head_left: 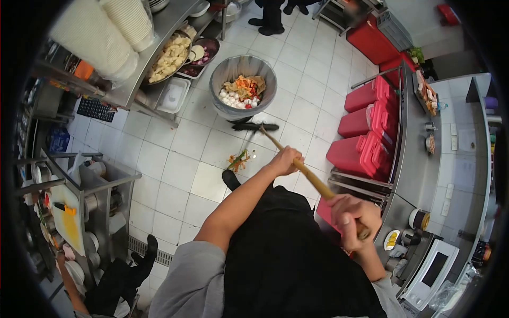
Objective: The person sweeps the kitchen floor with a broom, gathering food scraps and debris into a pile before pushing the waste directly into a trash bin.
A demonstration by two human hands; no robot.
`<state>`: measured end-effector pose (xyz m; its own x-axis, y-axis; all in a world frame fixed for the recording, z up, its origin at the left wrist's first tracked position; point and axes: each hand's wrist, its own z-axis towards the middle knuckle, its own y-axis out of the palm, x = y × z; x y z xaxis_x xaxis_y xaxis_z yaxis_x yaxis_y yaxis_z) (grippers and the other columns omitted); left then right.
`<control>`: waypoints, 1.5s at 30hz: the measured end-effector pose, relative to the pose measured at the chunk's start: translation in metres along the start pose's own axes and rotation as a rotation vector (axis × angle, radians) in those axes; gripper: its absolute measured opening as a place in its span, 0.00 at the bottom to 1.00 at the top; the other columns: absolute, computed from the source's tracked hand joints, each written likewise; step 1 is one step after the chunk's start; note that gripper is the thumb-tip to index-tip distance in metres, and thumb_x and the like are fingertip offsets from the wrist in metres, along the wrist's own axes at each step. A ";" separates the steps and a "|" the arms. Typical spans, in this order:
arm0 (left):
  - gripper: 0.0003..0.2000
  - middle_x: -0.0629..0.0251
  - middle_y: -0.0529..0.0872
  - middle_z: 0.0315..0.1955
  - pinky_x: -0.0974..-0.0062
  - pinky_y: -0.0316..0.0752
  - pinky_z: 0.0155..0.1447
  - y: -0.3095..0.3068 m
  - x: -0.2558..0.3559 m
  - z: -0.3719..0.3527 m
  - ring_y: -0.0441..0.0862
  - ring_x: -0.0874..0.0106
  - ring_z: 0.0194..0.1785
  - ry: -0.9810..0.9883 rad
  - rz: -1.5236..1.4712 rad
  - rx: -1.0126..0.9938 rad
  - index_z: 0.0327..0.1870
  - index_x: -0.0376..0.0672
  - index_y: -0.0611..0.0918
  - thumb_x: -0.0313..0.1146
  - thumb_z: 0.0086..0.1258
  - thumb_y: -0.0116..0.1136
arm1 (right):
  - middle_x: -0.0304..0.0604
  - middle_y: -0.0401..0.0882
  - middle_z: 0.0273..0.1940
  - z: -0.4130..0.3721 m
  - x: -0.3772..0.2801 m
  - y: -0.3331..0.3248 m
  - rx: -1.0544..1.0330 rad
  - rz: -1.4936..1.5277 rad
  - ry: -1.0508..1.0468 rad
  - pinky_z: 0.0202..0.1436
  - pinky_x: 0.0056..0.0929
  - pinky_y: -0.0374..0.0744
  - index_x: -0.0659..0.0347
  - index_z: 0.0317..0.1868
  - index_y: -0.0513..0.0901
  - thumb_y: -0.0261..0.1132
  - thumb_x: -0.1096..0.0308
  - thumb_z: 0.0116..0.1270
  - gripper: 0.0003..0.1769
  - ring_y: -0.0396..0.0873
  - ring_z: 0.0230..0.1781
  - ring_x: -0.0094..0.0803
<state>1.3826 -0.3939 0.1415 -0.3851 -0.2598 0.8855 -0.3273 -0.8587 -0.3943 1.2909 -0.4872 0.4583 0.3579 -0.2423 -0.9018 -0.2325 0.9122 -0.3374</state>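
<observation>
A broom with a long wooden handle (318, 184) slants across the floor in front of me. My left hand (287, 160) is wrapped round the middle of the handle. Closer to my body, my right hand (356, 220) grips the handle near its top end. The black broom head (255, 126) rests on the white tiles just below a lined waste bin (216, 100). In the bin lie eggshells, peelings and orange scraps. A small pile of green and orange food scraps (239, 159) lies on the floor between the broom head and my shoe (230, 180).
Red lidded bins (360, 153) line the right side under a steel counter (411, 159). At upper left stands a steel table with stacked containers (101, 32) and a bowl of cut potatoes (169, 58). A co-worker (116, 286) is at lower left; another person's legs (271, 16) show at the top.
</observation>
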 end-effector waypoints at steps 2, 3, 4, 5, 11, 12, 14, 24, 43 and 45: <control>0.15 0.48 0.81 0.20 0.53 0.75 0.37 0.009 0.001 -0.012 0.80 0.47 0.29 -0.050 -0.108 -0.144 0.19 0.36 0.79 0.34 0.66 0.61 | 0.43 0.75 0.20 -0.001 -0.006 -0.009 0.022 0.006 0.013 0.42 0.45 0.85 0.64 0.26 0.72 0.60 0.81 0.64 0.09 0.77 0.20 0.32; 0.15 0.47 0.80 0.19 0.54 0.74 0.35 0.010 0.009 -0.017 0.79 0.48 0.27 -0.045 -0.100 -0.153 0.19 0.36 0.79 0.34 0.66 0.60 | 0.43 0.75 0.20 -0.003 -0.011 -0.016 0.057 0.059 0.066 0.42 0.45 0.85 0.63 0.26 0.72 0.60 0.81 0.64 0.09 0.77 0.20 0.32; 0.15 0.47 0.79 0.19 0.55 0.72 0.32 0.011 0.018 -0.022 0.78 0.47 0.26 -0.122 -0.114 -0.184 0.19 0.36 0.78 0.34 0.66 0.61 | 0.43 0.76 0.20 -0.007 -0.016 -0.023 0.099 0.113 0.117 0.43 0.44 0.85 0.63 0.26 0.72 0.61 0.80 0.65 0.09 0.78 0.20 0.32; 0.16 0.47 0.78 0.18 0.55 0.70 0.31 0.008 0.026 -0.023 0.77 0.46 0.25 -0.128 -0.154 -0.225 0.18 0.36 0.77 0.34 0.67 0.61 | 0.43 0.76 0.19 -0.008 -0.016 -0.032 0.122 0.128 0.146 0.42 0.43 0.85 0.63 0.26 0.72 0.61 0.79 0.66 0.10 0.78 0.20 0.31; 0.19 0.47 0.74 0.16 0.54 0.67 0.30 0.030 0.054 0.021 0.73 0.44 0.24 0.002 -0.182 -0.235 0.18 0.38 0.72 0.35 0.69 0.63 | 0.40 0.74 0.16 0.005 -0.012 -0.106 0.154 0.292 -0.029 0.35 0.40 0.85 0.63 0.22 0.70 0.68 0.72 0.67 0.18 0.77 0.17 0.31; 0.20 0.47 0.74 0.16 0.54 0.67 0.31 0.033 0.063 0.040 0.72 0.44 0.24 0.046 -0.177 -0.227 0.17 0.37 0.71 0.36 0.69 0.63 | 0.39 0.74 0.16 0.007 -0.012 -0.122 0.130 0.385 -0.070 0.32 0.39 0.84 0.62 0.20 0.69 0.71 0.68 0.67 0.21 0.77 0.16 0.31; 0.22 0.44 0.77 0.18 0.52 0.71 0.35 0.034 0.085 0.078 0.76 0.41 0.28 -0.038 -0.122 -0.403 0.19 0.36 0.76 0.43 0.68 0.64 | 0.39 0.71 0.14 0.015 -0.010 -0.149 0.211 0.440 -0.131 0.25 0.34 0.82 0.61 0.18 0.68 0.74 0.59 0.65 0.27 0.74 0.13 0.31; 0.22 0.47 0.84 0.43 0.57 0.74 0.57 0.030 -0.018 0.181 0.79 0.49 0.52 -0.282 0.221 -0.391 0.47 0.34 0.80 0.48 0.69 0.62 | 0.34 0.63 0.14 0.022 0.067 -0.315 0.674 0.321 -0.407 0.16 0.25 0.70 0.57 0.23 0.65 0.64 0.52 0.73 0.26 0.60 0.10 0.22; 0.22 0.40 0.86 0.37 0.57 0.81 0.49 -0.038 -0.293 0.146 0.86 0.48 0.43 -0.808 0.321 -0.674 0.33 0.32 0.86 0.48 0.62 0.61 | 0.37 0.79 0.25 0.237 0.305 -0.408 0.560 0.133 0.417 0.31 0.23 0.76 0.58 0.30 0.73 0.66 0.73 0.68 0.10 0.77 0.25 0.22; 0.21 0.41 0.87 0.37 0.56 0.80 0.51 -0.053 -0.327 0.232 0.86 0.48 0.44 -0.647 0.381 -0.669 0.34 0.33 0.86 0.48 0.63 0.60 | 0.38 0.80 0.26 0.225 0.376 -0.397 0.479 0.044 0.547 0.31 0.22 0.75 0.59 0.29 0.74 0.66 0.71 0.68 0.11 0.77 0.26 0.22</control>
<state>1.7259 -0.3656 -0.0697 -0.0873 -0.8265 0.5562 -0.7737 -0.2954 -0.5604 1.7215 -0.8663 0.3143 -0.1752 -0.2186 -0.9600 0.2298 0.9390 -0.2557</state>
